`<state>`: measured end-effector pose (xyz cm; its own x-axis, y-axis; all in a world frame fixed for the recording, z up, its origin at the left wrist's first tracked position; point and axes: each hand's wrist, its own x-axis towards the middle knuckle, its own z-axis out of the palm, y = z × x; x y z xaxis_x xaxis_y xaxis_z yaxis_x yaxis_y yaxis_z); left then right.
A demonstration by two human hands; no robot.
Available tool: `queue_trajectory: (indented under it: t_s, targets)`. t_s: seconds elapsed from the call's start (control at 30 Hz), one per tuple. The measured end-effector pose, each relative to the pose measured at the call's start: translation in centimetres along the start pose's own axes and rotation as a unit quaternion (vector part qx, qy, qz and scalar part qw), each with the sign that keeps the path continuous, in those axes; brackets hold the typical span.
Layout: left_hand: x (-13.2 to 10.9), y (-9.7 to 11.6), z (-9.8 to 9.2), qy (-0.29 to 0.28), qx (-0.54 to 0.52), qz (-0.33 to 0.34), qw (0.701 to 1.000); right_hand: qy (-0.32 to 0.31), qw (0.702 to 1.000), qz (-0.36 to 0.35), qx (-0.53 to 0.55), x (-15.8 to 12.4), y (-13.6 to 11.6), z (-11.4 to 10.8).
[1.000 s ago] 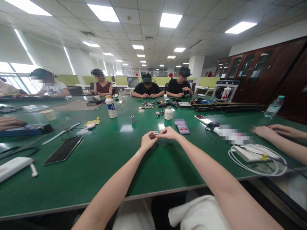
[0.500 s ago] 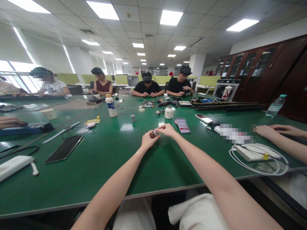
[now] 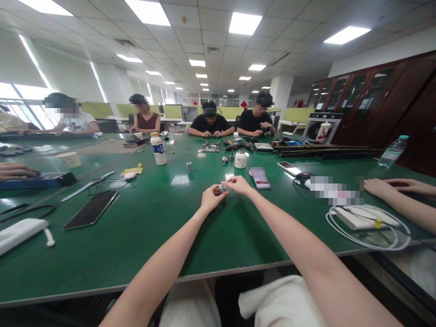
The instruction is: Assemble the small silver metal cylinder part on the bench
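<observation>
My left hand (image 3: 210, 200) is closed around a small silvery cylindrical metal part (image 3: 222, 189), holding it low over the green table. Only the part's round top shows between the thumb and fingers. From the right, my right hand (image 3: 239, 185) reaches in with its fingertips pinched together just beside that top. Whether a small piece sits in this pinch is too small to tell. Beyond my hands stands a similar silvery cylinder (image 3: 189, 167). More small metal pieces (image 3: 225, 160) lie beside a white jar-like container (image 3: 240, 159).
A lilac phone (image 3: 260, 178) lies right of my hands. Further right are a white phone (image 3: 289, 168), a white box with a coiled cable (image 3: 366, 217) and a co-worker's hands (image 3: 388, 188). At left lie a dark tablet (image 3: 91, 210) and scissors-like tool; a labelled bottle (image 3: 158, 149) stands behind.
My right fingertips have shifted slightly off the top of the metal part, so more of its round top shows. My left hand keeps its hold.
</observation>
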<state>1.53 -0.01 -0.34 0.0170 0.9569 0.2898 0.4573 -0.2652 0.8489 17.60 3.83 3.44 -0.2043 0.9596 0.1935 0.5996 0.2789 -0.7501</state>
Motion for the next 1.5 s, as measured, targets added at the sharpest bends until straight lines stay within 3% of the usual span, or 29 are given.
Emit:
queue_trajectory:
  t_s: [0.53,0.77,0.9,1.27,1.5]
  targets:
    - [-0.2,0.5,-0.1,0.000,0.014,-0.003,1.000,0.020,0.989,-0.013,-0.144,-1.5,-2.3,0.4]
    - [-0.2,0.3,-0.1,0.002,0.018,0.002,1.000,-0.014,0.974,-0.106,-0.198,-2.1,-2.3,-0.1]
    - [0.0,0.1,0.0,0.000,0.012,0.005,1.000,-0.001,0.963,-0.140,-0.229,-2.1,-2.2,-0.2]
    - [0.0,-0.2,0.0,-0.007,-0.001,0.007,1.000,0.021,0.987,-0.085,-0.136,-1.5,-1.2,0.3]
    - [0.0,-0.2,0.1,0.000,-0.009,0.006,1.000,0.096,0.989,-0.031,-0.106,-1.4,-1.6,0.3]
